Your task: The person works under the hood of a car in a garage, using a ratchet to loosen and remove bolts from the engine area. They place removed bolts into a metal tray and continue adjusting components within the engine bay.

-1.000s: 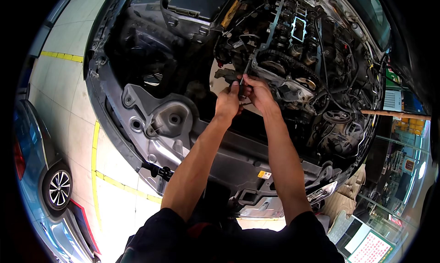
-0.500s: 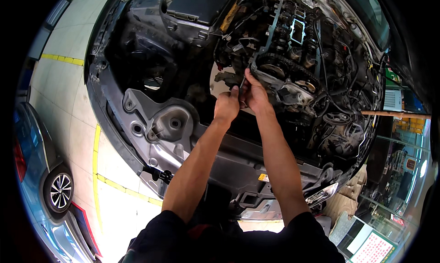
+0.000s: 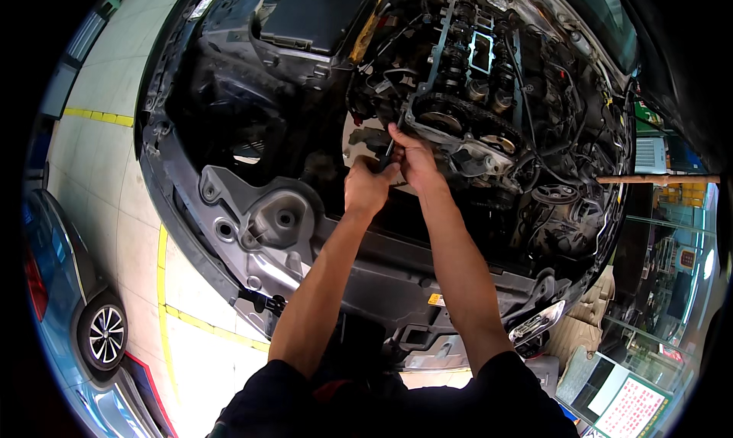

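Observation:
Both arms reach into the open engine bay, and the hands meet at the front left corner of the exposed engine (image 3: 482, 157). My left hand (image 3: 367, 186) is closed around the dark handle of a slim, screwdriver-like tool (image 3: 388, 155). The tool slants upward, its tip end beside the engine's edge; what it touches there is too small to make out. Close against it, my right hand (image 3: 416, 161) has its fingers curled round the tool's upper part, the thumb pointing up. Just beyond the hands lie the chain sprocket (image 3: 440, 122) and the uncovered top of the engine.
A black box (image 3: 309, 18) sits at the far left of the bay. The grey front panel (image 3: 366, 266) crosses between me and the engine. A wooden stick (image 3: 657, 179) juts in at right, near a glass cabinet (image 3: 657, 285). A blue car (image 3: 65, 285) stands at left.
The whole view has shifted slightly, so the engine and hands appear a little further left. Both hands keep their hold on the tool, with the right hand's fingers slightly rearranged.

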`<state>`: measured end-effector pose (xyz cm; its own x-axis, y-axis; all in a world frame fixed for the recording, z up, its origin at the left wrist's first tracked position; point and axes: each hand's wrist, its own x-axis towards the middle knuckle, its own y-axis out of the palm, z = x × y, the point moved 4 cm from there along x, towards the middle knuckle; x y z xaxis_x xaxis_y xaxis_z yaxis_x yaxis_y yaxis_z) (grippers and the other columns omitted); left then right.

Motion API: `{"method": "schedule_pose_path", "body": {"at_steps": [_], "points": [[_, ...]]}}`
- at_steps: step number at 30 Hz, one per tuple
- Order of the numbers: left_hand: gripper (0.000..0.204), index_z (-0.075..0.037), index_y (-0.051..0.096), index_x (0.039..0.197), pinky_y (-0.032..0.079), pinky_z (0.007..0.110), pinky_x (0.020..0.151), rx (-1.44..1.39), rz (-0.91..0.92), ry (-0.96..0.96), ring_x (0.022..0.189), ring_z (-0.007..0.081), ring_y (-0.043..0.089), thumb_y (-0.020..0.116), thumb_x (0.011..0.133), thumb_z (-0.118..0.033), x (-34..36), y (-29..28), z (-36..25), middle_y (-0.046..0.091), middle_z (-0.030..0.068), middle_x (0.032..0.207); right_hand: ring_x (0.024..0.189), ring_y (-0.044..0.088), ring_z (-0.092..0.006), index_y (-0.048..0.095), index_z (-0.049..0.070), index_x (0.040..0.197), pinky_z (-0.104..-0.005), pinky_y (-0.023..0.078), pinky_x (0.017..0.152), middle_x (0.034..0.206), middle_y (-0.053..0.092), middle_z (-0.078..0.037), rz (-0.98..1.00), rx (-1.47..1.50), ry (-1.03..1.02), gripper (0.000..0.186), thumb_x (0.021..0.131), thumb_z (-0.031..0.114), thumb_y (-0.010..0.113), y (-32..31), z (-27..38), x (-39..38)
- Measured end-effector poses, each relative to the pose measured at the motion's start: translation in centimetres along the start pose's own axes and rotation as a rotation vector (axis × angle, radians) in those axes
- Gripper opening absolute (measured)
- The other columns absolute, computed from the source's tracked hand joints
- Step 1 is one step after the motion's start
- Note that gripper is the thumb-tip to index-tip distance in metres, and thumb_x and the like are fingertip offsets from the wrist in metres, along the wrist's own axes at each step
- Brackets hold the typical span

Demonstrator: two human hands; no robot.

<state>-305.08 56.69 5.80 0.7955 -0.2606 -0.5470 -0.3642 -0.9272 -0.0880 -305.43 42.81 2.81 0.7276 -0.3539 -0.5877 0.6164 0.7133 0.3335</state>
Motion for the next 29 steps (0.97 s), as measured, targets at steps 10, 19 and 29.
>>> {"method": "schedule_pose_path", "body": {"at_steps": [10,19,29], "points": [[0.045,0.002,0.061,0.1,0.047,0.029,0.042,-0.108,0.109,-0.157,0.045,0.0155,0.055,0.054,0.093,-0.042,-0.1,-0.4,-0.5,0.061,0.0065,0.066,0.069,0.042,-0.0145,0.059,0.011,0.123,-0.0313,0.041,0.066,0.08,0.047,0.0,0.131,0.56,-0.029,0.036,0.095,0.033,0.055,2.3,-1.7,0.7],[0.036,0.0,0.06,0.104,0.048,0.03,0.041,0.143,0.145,-0.119,0.047,0.0155,0.055,0.054,0.094,-0.034,-2.1,-2.8,-2.2,0.058,0.0055,0.066,0.064,0.042,-0.0154,0.059,0.008,0.099,-0.0306,0.04,0.062,0.073,0.046,-0.002,0.032,0.61,0.025,0.02,0.09,0.025,0.055,2.2,-2.6,0.3],[0.033,-0.008,0.063,0.097,0.045,0.033,0.052,0.232,0.246,-0.055,0.05,0.0221,0.054,0.052,0.096,-0.04,-12.4,-11.0,-4.0,0.061,0.0033,0.064,0.068,0.044,-0.0172,0.055,0.006,0.096,-0.0278,0.039,0.062,0.08,0.051,-0.007,0.251,0.472,0.039,0.021,0.087,0.023,0.048,2.2,-1.0,-9.5]]}}
